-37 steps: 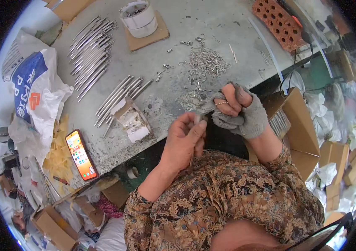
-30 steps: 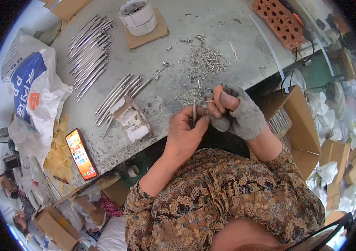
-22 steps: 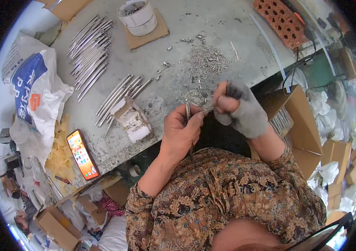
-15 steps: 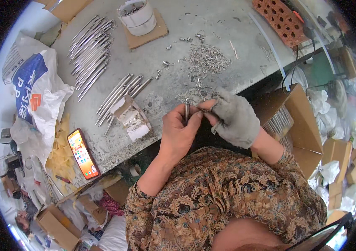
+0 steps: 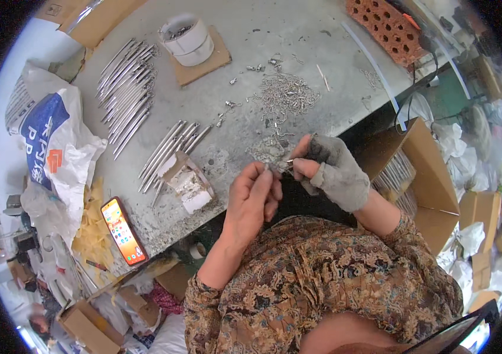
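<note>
My bare left hand is closed at the table's front edge, thumb pressed against the fingers; what it pinches is mostly hidden. Just to its right, my right hand, in a grey fingerless glove, pinches a small shiny metal piece between thumb and forefinger. The two hands are close together but apart. Beyond them lies a heap of fine metal chains, with a strand trailing toward my fingers. Slim silver metal rods lie in a group to the left, with a larger row of rods farther back.
A torn white box rests beside the nearer rods. At the back stands a white round tub on cardboard; a perforated red brick is far right. A phone lies at the left edge. An open carton holding rods stands right.
The rod that stood upright in my left hand no longer shows there. My left hand has turned and dropped slightly toward me; my right fingers have opened a gap from it.
</note>
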Action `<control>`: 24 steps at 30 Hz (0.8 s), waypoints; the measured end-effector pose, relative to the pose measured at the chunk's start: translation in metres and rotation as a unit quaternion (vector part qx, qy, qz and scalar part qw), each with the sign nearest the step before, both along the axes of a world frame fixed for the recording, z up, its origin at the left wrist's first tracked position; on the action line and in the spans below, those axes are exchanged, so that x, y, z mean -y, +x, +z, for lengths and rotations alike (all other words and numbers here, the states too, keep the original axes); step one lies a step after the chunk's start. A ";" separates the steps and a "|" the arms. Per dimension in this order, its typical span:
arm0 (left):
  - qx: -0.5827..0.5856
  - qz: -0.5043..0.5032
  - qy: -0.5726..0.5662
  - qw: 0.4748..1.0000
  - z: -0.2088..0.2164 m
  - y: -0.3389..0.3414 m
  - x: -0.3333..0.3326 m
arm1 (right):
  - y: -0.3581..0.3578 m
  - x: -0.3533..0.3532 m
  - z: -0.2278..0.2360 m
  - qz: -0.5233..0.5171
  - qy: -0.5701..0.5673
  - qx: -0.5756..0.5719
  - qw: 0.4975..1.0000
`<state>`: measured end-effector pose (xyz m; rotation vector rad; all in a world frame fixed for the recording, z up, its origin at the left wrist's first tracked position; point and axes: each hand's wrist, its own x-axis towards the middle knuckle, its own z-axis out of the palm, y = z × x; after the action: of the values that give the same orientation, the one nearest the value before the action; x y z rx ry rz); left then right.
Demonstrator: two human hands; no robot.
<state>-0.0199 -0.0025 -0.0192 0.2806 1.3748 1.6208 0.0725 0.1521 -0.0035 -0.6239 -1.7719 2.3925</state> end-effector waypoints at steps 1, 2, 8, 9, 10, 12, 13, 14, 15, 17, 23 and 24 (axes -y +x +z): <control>-0.010 -0.017 0.004 1.000 -0.001 0.001 -0.001 | -0.001 0.000 -0.002 -0.005 0.060 -0.004 0.998; -0.011 -0.018 0.004 1.000 0.000 0.003 -0.001 | -0.001 0.000 -0.003 -0.005 0.059 -0.005 0.998; -0.033 -0.048 -0.006 0.998 0.001 0.006 -0.003 | 0.000 0.000 -0.007 -0.002 0.287 -0.034 0.957; -0.033 -0.047 -0.007 0.998 0.002 0.006 -0.002 | 0.000 0.002 -0.004 0.005 0.319 -0.049 0.947; -0.024 -0.050 -0.005 0.998 0.002 0.006 -0.002 | 0.000 0.003 -0.003 0.012 0.350 -0.065 0.934; -0.015 -0.055 -0.002 0.998 0.003 0.006 -0.002 | -0.001 0.003 -0.006 0.008 0.394 -0.102 0.914; -0.021 -0.060 0.001 0.998 0.003 0.006 -0.003 | -0.001 0.003 -0.007 0.005 0.436 -0.139 0.889; -0.029 -0.063 0.003 0.998 0.003 0.006 -0.002 | -0.001 0.004 -0.006 0.005 0.435 -0.140 0.890; -0.029 -0.062 0.002 0.998 0.002 0.007 -0.002 | 0.000 0.006 -0.005 0.003 0.460 -0.125 0.879; -0.029 -0.048 0.006 0.998 0.001 0.008 -0.001 | 0.001 0.009 -0.004 0.000 0.485 -0.109 0.868; -0.128 -0.027 -0.035 0.991 0.003 0.012 -0.005 | 0.004 0.014 -0.002 0.005 0.572 -0.064 0.818; -0.127 -0.027 -0.036 0.991 0.001 0.012 -0.005 | 0.003 0.015 -0.004 -0.012 0.543 -0.069 0.837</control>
<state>-0.0084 0.0027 -0.0179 0.4914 1.6003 1.5257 0.0750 0.1371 -0.0070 -0.2719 -2.5332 0.9894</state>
